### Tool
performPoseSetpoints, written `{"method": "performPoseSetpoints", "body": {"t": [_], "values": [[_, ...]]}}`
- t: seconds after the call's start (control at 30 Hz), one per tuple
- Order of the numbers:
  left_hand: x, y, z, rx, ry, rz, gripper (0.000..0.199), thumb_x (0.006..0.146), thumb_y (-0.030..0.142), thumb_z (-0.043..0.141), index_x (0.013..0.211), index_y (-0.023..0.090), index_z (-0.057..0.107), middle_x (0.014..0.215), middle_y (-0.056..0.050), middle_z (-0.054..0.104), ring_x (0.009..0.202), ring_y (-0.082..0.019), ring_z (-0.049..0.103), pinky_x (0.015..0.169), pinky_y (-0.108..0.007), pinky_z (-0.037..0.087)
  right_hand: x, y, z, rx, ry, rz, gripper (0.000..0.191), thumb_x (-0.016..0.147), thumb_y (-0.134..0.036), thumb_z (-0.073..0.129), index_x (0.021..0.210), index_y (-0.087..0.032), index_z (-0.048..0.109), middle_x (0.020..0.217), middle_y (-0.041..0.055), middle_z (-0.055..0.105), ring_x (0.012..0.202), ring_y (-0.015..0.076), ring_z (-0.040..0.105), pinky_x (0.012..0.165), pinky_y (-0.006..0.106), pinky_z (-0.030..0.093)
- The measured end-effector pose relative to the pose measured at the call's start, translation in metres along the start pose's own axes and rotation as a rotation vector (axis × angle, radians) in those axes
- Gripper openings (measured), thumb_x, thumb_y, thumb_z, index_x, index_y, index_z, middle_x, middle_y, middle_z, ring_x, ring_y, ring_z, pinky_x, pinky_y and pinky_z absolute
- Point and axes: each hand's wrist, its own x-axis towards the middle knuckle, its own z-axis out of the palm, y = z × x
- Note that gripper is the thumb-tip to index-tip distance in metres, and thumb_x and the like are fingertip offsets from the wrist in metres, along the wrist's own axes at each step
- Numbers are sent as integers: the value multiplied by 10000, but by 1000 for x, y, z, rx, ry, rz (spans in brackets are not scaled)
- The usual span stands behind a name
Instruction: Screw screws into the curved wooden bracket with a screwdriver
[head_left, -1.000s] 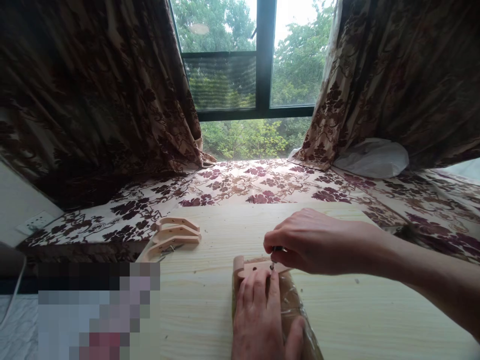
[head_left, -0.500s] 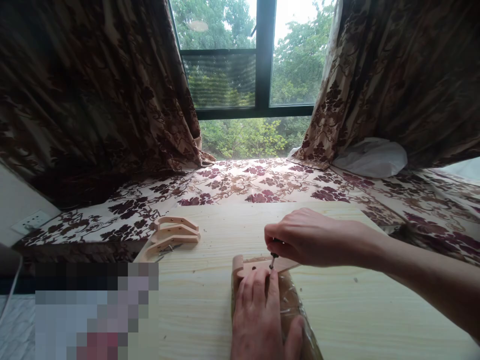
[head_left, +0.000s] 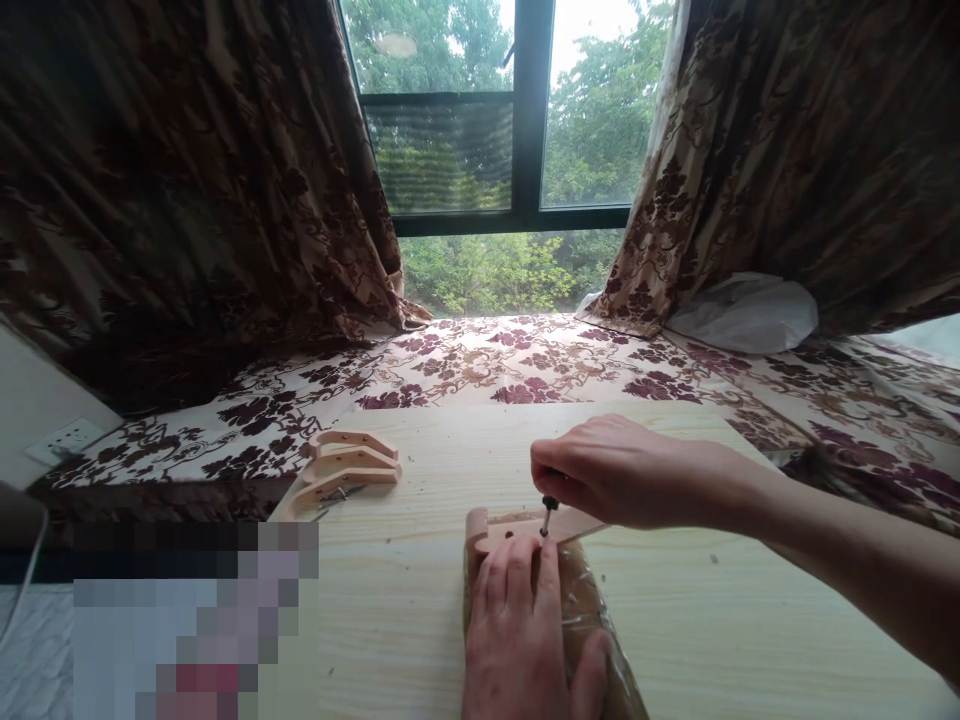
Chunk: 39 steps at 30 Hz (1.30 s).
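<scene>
"Wooden piece (head_left: 525,528) in view, but go biggest first: what carries everything?"

"Pale tabletop (head_left: 720,620). It gives broad, level support."

"And on that?"

"One wrapped block (head_left: 581,605), brown under shiny film, running toward the wearer. I'd guess it serves as a raised rest."

"Which hand does what?"

"The left hand (head_left: 517,625) lies palm down over the block, fingers extended and slightly parted, thumb out to the side. It grips nothing that I can see; its fingertips come to the piece's near edge, presumably to stop it skidding. The right hand (head_left: 600,475) is closed in a fist on a dark handle."

"So where is the piece?"

"Across the block's far end, just beyond the left fingertips. It seems laid flat so its holes face up. Whether the rounded end at left is part of it, I can't tell."

"Any others?"

"Curved, drilled parts (head_left: 352,465) sit at the tabletop's left edge, probably to leave working room."

"What's in the fist?"

"A screwdriver-like tool (head_left: 549,504), shaft nearly upright, likely to stay in line with its hole."

"Smallest?"

"Metal bits (head_left: 341,495) beside those parts, then one dark hole (head_left: 509,535) left of the shaft."
</scene>
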Motion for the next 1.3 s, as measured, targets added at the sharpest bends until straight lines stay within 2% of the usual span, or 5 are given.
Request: {"method": "performPoseSetpoints", "body": {"t": [0.4, 0.7, 1.0, 1.2, 1.3], "values": [[1, 1, -1, 37, 2, 8, 614, 850, 550, 466, 1315, 150, 488, 1284, -130, 503, 1209, -313, 432, 1009, -449, 395, -6, -8, -16, 25, -84, -92, 161, 859, -181, 448, 772, -197, 583, 729, 21, 658, 595, 108, 471, 549, 247, 261], [1, -1, -2, -11, -16, 15, 600, 835, 507, 509, 1308, 139, 491, 1289, -139, 498, 1213, -322, 424, 1001, -461, 409, -1, -2, -10, -50, -36, 21, 242, 915, -256, 383, 814, -179, 589, 693, 48, 648, 560, 117, 448, 517, 270, 225], [1, 2, -1, 37, 1, 8, 615, 831, 524, 507, 1316, 146, 485, 1287, -135, 501, 1211, -323, 427, 1003, -454, 402, -5, -10, -14, 19, -71, -119, 152, 830, -161, 455, 758, -201, 583, 676, 6, 647, 552, 101, 439, 532, 248, 247], [1, 1, -2, 12, 2, 10, 592, 840, 511, 504, 1304, 144, 494, 1295, -134, 500, 1217, -315, 422, 1004, -457, 402, 0, -3, -4, -2, 2, 10, 243, 916, -255, 392, 809, -179, 597, 668, 38, 648, 551, 107, 457, 520, 257, 232], [2, 2, -3, 16, 2, 16, 601, 833, 504, 514, 1311, 139, 486, 1293, -138, 502, 1215, -319, 424, 1000, -461, 405, -1, -2, -7, -2, -19, 13, 235, 904, -265, 420, 815, -180, 620, 671, 43, 655, 564, 115, 494, 518, 258, 237]]}}
